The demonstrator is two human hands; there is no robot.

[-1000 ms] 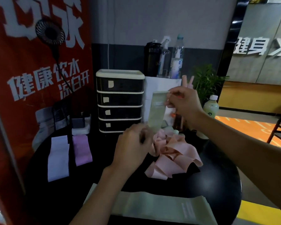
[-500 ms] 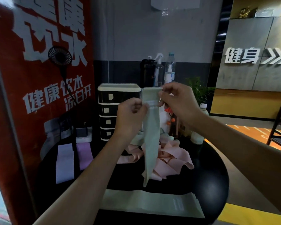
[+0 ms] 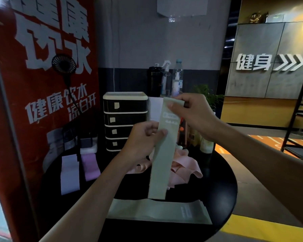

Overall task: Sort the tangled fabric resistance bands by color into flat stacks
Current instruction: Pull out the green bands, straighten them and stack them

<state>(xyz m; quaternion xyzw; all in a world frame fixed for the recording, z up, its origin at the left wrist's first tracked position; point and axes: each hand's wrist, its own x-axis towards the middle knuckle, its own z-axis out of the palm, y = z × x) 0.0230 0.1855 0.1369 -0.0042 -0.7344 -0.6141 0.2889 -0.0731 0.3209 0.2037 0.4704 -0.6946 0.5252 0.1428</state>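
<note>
A pale green band [image 3: 163,159] hangs straight down above the round black table [image 3: 219,194]. My right hand [image 3: 191,114] pinches its top edge. Lower down, my left hand [image 3: 143,137] grips its left edge, thumb on the front. A flat stack of green bands [image 3: 157,211] lies at the table's near edge, just below the hanging end. Behind the hanging band sits a tangled heap of pink bands [image 3: 184,168]. At the left lie a flat lavender band [image 3: 69,173] and a flat purple band [image 3: 91,166], side by side.
A black drawer unit [image 3: 125,119] stands at the back of the table, with bottles [image 3: 166,79] and a small plant [image 3: 208,98] to its right. A red banner [image 3: 33,84] with a clip fan [image 3: 64,64] walls off the left side. A black rack [image 3: 301,119] stands at far right.
My left hand has slid down from the top edge to the band's left side. The band now faces me flat and wider, and its lower end hangs just above the green stack.
</note>
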